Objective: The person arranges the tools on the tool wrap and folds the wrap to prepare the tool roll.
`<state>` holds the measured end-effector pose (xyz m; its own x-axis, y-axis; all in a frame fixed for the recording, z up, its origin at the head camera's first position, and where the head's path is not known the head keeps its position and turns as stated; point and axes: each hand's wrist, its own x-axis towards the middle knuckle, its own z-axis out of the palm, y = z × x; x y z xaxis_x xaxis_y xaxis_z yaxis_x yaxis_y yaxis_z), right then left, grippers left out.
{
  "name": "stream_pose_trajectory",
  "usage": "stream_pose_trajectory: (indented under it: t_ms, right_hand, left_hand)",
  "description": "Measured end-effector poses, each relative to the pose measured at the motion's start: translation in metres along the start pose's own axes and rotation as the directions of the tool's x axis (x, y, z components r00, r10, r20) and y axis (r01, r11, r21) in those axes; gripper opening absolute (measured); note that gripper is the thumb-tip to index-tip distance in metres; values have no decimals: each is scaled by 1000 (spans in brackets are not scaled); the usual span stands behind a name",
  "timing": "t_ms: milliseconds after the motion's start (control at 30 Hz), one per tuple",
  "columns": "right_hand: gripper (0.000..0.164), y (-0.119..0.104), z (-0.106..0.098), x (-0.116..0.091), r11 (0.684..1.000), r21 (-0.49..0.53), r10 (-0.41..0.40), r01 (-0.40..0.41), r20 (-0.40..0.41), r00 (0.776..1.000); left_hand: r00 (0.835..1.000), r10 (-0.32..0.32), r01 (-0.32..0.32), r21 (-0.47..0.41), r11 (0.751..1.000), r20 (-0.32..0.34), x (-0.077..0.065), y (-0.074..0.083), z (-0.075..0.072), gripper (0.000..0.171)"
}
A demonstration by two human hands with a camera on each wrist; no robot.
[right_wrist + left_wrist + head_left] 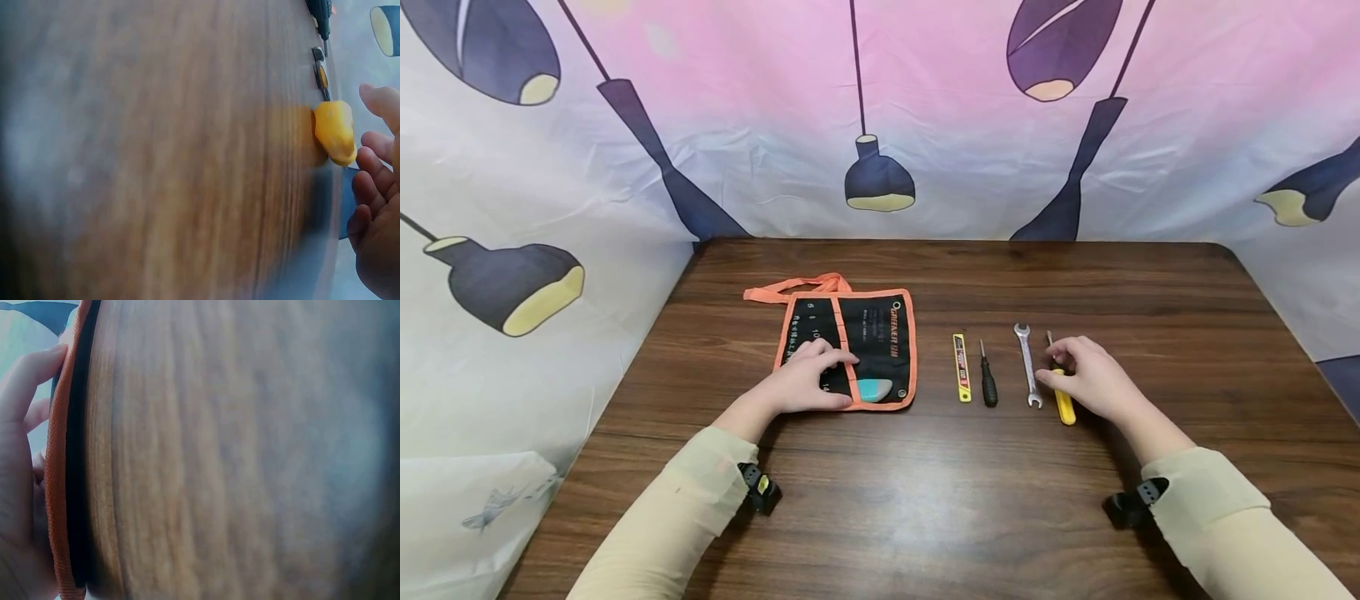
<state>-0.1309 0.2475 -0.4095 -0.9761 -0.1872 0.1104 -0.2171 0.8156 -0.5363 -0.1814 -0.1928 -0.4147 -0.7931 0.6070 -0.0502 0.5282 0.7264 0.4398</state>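
Note:
My left hand (808,379) rests on a black tool pouch (876,333) with orange trim, its thumb by the near edge and its fingertips at the orange middle strip. A teal and grey rounded piece (874,389) shows in a pocket beside the thumb. The trim (57,462) runs past this hand in the left wrist view. Over a yellow-handled screwdriver (1064,400) hovers my right hand (1093,375), thumb and fingers apart on either side of it. In the right wrist view, the yellow handle (335,130) lies beside the loosely bent fingers, with a gap between.
Left of the right hand lie a double open-ended wrench (1028,367), a black screwdriver (988,379) and a flat yellow-edged piece (962,368) with a printed label. An orange strap (797,287) trails behind the pouch. A printed cloth (775,167) hangs behind the wooden table (887,508).

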Motion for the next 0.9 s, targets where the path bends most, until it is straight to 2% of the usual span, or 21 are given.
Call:
stream_pose_trajectory:
  t_ms: [200,467,600,900]
  right_hand:
    - [34,8,-1,-4,1000,-5,9,-9,0,1000]
    - [23,13,-5,-7,1000,-11,-11,11,-17,1000]
    - [24,16,-9,-11,1000,-16,21,-21,-13,1000]
    - [31,25,-15,-20,996,-46,81,-79,51,995]
  left_hand:
    - [1000,7,-7,4,1000,-1,1,0,1,58]
    - [1000,-7,7,2,1000,-12,0,0,0,55]
    - [1000,-15,15,-10,1000,-18,0,0,0,55]
    - [1000,0,0,-3,1000,-9,2,-1,1,58]
